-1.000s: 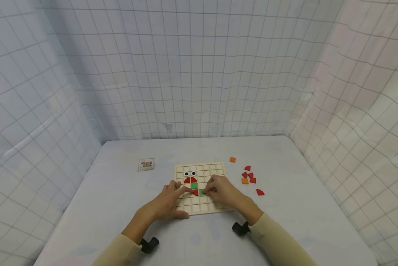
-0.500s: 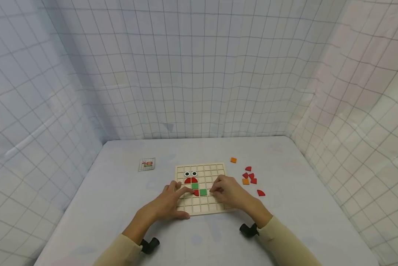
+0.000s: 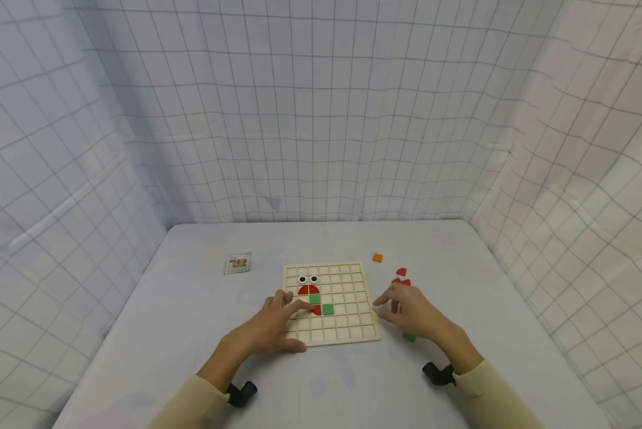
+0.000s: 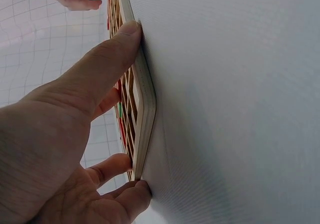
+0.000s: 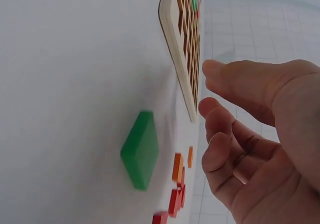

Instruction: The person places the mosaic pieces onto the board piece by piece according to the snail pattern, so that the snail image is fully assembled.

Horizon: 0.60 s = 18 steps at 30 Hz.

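A wooden grid board (image 3: 349,319) lies on the table. My left hand (image 3: 267,328) grips its near-left corner, thumb on the front edge and other fingers at the left side; the index fingertip touches a red quarter-circle tile (image 3: 317,311). Beside that tile sits a green square tile (image 3: 328,309), with another green square tile (image 3: 314,299) above. Two eye tiles (image 3: 313,279) and two red quarter-circle tiles (image 3: 303,290) occupy the upper cells. My right hand (image 3: 414,313), holding nothing, hovers off the board's right edge. Near it, a loose green tile (image 5: 141,151) lies on the table.
Several loose red tiles (image 3: 401,271) lie right of the board, partly hidden by the right hand. An orange square tile (image 3: 377,257) lies behind them. A picture card (image 3: 237,263) lies at the back left. Gridded white curtains (image 3: 321,119) surround the table.
My right hand has let go of the green square tile on the board and moved right, off the board toward the loose tiles. The left hand has stayed in place.
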{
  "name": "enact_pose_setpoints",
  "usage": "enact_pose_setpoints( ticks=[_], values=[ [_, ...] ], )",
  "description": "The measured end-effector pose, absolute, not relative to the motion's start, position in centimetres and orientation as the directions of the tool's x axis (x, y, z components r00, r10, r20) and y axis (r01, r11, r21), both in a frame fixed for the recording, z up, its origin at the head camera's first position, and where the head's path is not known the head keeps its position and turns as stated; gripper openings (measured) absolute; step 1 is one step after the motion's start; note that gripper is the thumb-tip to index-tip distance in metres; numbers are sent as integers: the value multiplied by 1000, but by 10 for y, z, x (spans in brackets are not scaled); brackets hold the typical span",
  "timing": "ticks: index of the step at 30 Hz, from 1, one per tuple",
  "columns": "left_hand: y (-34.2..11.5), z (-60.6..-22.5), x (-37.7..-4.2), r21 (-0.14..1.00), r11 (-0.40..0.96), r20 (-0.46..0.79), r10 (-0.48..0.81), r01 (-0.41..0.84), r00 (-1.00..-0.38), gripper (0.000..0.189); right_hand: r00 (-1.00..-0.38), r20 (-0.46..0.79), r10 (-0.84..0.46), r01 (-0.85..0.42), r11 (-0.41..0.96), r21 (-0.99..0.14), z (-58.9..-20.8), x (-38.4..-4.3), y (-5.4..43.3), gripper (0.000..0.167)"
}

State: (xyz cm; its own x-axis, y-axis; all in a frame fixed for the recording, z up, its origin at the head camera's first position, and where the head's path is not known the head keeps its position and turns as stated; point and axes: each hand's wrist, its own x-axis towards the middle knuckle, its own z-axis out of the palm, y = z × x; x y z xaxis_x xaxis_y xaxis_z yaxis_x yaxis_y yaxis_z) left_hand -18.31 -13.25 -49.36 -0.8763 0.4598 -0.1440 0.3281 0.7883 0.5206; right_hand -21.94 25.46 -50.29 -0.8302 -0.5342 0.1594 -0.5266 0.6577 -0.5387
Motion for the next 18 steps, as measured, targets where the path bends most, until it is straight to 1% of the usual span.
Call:
enact_pose_setpoints(
  ticks=[5, 9, 14, 18],
  values=[
    [-134, -494, -184, 527, 780, -136, 469, 337, -872, 82, -858, 113, -502, -478, 696, -536, -504, -213, 283, 22],
    [-133, -495, -184, 519, 782, -135, 474, 346, -870, 82, -869, 104, -485, -453, 691, -563, -512, -207, 306, 28],
    [-133, -495, -184, 515, 783, -135, 476, 349, -869, 82, -864, 115, -490, -450, 648, -614, -522, -201, 327, 37],
    [-134, -496, -184, 518, 782, -133, 475, 348, -870, 81, -852, 104, -512, -456, 631, -628, -526, -199, 335, 41]
  ],
)
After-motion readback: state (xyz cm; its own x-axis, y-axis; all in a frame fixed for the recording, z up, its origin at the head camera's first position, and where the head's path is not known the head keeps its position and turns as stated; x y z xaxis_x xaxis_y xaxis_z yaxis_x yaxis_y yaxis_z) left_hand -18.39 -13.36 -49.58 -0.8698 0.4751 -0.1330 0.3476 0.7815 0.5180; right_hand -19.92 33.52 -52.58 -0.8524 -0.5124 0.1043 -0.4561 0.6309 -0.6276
